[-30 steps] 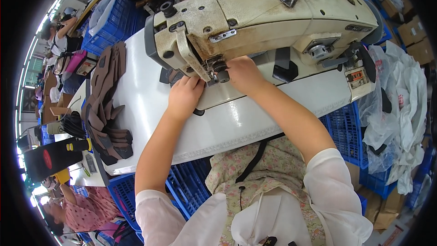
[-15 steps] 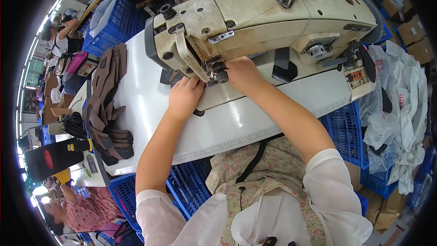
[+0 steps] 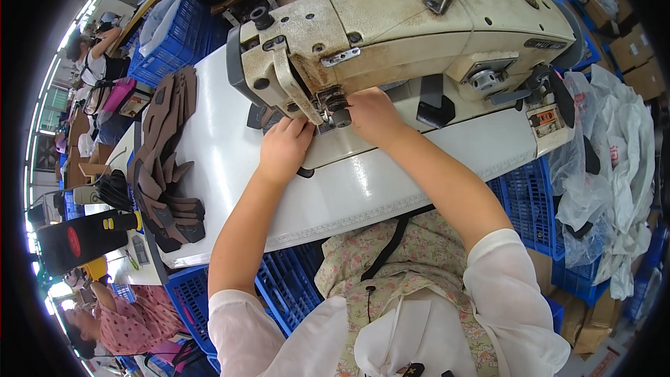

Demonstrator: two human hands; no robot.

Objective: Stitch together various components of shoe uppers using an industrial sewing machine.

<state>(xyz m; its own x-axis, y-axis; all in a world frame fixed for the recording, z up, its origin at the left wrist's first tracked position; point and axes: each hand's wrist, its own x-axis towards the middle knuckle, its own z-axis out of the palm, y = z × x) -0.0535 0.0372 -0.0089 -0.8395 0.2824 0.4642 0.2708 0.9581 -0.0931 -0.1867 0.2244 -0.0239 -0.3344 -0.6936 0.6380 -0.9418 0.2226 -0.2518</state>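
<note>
A worn cream-coloured sewing machine (image 3: 405,21) stands across the white table, its needle end between my two hands. My left hand (image 3: 285,148) is closed, fingers curled down at the left of the needle area, against a dark grey fabric piece (image 3: 258,117) that partly shows behind it. On the other side of the presser parts, my right hand (image 3: 377,119) is closed too. Its fingertips go out of sight behind the machine's needle parts, so what they hold is hidden. The needle itself cannot be made out.
Brown cut pieces (image 3: 164,160) lie in a long stack at the table's left edge. A dark grey piece (image 3: 436,102) rests under the machine arm. Blue crates (image 3: 527,202) and clear plastic bags (image 3: 614,167) stand at the right. Other people (image 3: 139,321) sit at the far left.
Both hands stay in place at the needle area with almost no visible movement. The whole view has shifted very slightly.
</note>
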